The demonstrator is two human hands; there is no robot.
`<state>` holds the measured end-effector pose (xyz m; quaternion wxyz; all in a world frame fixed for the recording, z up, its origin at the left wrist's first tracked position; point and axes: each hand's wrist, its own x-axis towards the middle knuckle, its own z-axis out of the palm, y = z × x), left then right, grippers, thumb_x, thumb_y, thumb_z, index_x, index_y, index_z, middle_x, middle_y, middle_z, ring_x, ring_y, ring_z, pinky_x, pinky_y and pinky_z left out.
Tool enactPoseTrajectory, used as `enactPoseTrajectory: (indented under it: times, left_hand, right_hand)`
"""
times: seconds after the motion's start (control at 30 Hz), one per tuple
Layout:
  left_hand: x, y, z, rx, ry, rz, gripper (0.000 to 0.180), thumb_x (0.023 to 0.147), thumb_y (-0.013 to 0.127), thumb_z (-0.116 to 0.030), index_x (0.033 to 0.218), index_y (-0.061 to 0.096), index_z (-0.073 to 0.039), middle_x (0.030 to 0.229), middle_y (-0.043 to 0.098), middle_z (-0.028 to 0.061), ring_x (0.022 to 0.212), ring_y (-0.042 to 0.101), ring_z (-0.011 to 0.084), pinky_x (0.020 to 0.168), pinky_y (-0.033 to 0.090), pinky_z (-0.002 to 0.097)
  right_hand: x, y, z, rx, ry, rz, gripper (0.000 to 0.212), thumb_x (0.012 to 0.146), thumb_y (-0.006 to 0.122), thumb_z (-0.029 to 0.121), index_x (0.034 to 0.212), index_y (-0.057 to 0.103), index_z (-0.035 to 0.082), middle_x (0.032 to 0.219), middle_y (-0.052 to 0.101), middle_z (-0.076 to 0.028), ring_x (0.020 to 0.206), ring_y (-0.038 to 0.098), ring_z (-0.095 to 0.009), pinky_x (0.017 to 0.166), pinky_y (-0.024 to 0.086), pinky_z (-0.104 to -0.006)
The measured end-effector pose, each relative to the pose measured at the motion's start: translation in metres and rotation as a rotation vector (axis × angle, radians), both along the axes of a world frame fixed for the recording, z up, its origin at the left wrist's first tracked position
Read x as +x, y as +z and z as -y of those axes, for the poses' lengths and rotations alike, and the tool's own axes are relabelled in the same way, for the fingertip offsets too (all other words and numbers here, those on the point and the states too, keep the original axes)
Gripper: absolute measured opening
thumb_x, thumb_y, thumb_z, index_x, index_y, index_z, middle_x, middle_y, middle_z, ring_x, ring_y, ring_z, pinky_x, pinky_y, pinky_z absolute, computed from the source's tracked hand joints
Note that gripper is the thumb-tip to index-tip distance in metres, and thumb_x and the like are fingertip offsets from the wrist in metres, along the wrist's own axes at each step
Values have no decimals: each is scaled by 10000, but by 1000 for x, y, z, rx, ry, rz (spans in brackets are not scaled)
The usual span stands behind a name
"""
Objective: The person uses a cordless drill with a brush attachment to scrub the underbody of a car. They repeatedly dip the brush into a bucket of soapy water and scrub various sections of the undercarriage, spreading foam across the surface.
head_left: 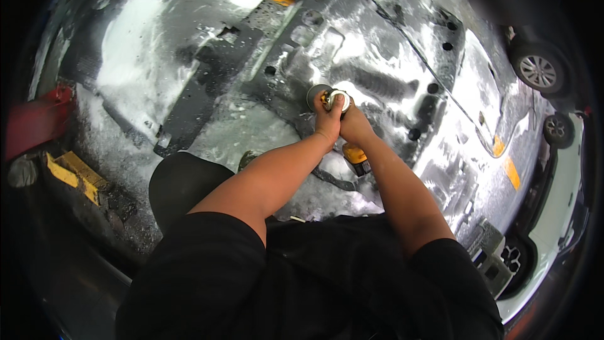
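Both my hands are together in front of me, arms stretched out, wrapped round a yellow and black cordless power tool (353, 152). It looks like an angle grinder, with a dark battery block at its near end. My left hand (327, 119) is closed at the tool's head, thumb lying along a white round piece (340, 99). Just right of it my right hand (356, 127) grips the tool's body. A grey disc (317, 96) shows at the left of the head. Below the tool lies a large dark panel (384, 110) with several round holes and whitish smears.
Dark, scuffed flat pieces (207, 82) cover the ground at left. A yellow metal piece (78, 176) and a red object (41, 119) stand at the far left. Car wheels (538, 70) and a pale car (560, 208) line the right side. A grey block-like object (491, 255) sits near right.
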<state>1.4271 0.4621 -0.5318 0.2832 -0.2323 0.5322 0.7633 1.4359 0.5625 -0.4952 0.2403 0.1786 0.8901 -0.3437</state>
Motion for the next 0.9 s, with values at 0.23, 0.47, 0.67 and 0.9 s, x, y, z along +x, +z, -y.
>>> enactPoseTrajectory:
  times: [0.23,0.47,0.67,0.9]
  left_hand:
    - [25,-27,2,-44,5,-131,892,930,692,-650,1544,295,-139,1452,494,187,1296,530,288,1100,429,408]
    - [3,-9,81,-126,179,-6,759,997,652,-566,1532,289,-167,1449,481,155,1293,535,272,1073,465,402]
    - [55,-10,64,-64,7,89,839,981,657,-591,1572,226,-181,1454,476,155,1310,519,275,1100,457,421]
    - [76,12,-36,123,-396,108,812,953,699,-598,1542,306,-201,1440,509,135,1309,523,252,1089,446,402]
  right_hand:
    - [21,8,9,-14,-83,35,803,932,671,455,1510,367,-11,1195,694,-325,1141,671,-475,948,529,-509]
    - [-9,-24,80,-124,101,34,664,948,613,295,1497,394,-7,1156,709,-310,1121,678,-461,953,538,-492]
    - [51,5,62,-120,-70,171,680,947,652,355,1462,411,-19,1120,713,-316,1079,693,-469,911,550,-502]
    - [109,19,-26,38,-468,134,780,918,685,332,1535,337,5,1141,713,-310,1103,686,-472,934,536,-517]
